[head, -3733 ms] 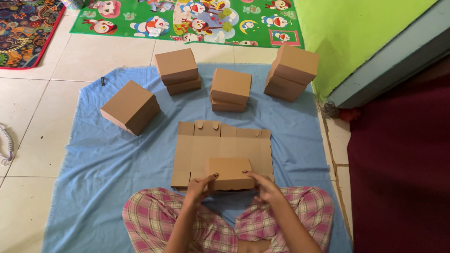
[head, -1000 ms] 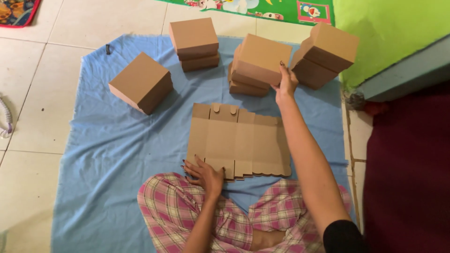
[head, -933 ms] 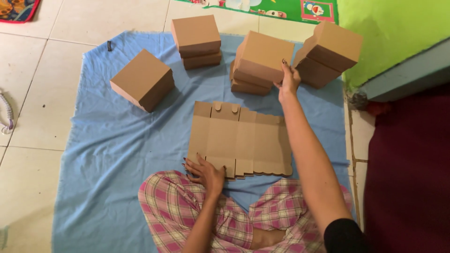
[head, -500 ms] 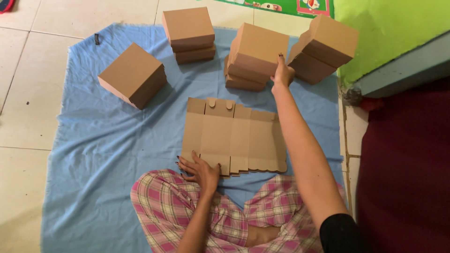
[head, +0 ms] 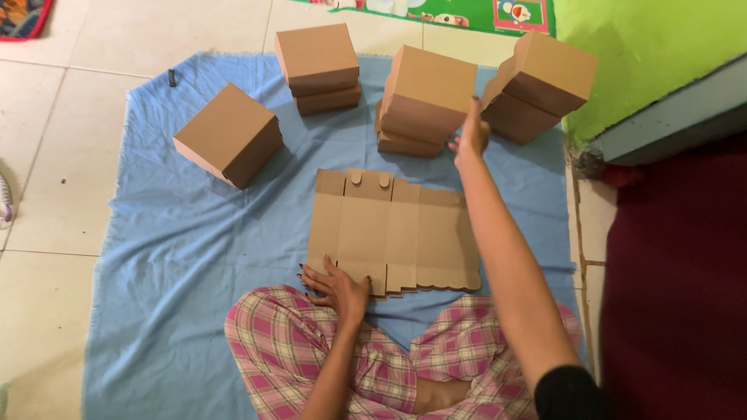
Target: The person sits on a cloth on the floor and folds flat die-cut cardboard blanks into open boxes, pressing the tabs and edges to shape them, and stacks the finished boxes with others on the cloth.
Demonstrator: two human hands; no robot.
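Touching smooth brown cardboard box (head: pixel 426 92) — flat sheet (head: pixel 393 232)

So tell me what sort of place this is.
Probably a room in a home used for box folding: a tiled floor spread with a blue cloth, a children's play mat at the far edge, and a bright green wall beside folded cardboard boxes.

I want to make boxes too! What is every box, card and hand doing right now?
Flat cardboard: unfolded, lying on the blue cloth.
Left hand: open, resting on the flat cardboard's near edge.
Right hand: reaching out, touching the middle stack.
Middle stack: two folded boxes, top one tilted.
Right stack: folded, top tilted.
Back stack: folded, closed.
Single box: closed, alone.
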